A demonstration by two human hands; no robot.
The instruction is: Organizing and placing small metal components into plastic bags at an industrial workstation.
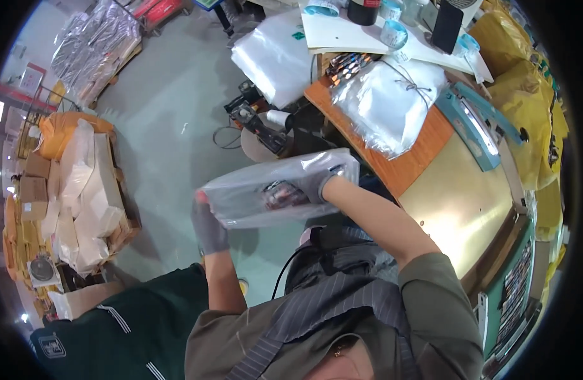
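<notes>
Your left hand and right hand, both in grey gloves, are apart, with a clear plastic bag spanning the space between them. The left is clamped on the bag's near-left end; the right lies at the opposite end, its grip indeterminable from this view. A dark, blurred patch shows through the film beside your right hand. Rightward of that hand: a wooden workbench bearing tied plastic sheets and a blue-green hinged device. Farther, left of your left hand: wrapped packages; beyond them, a silvery stack.
</notes>
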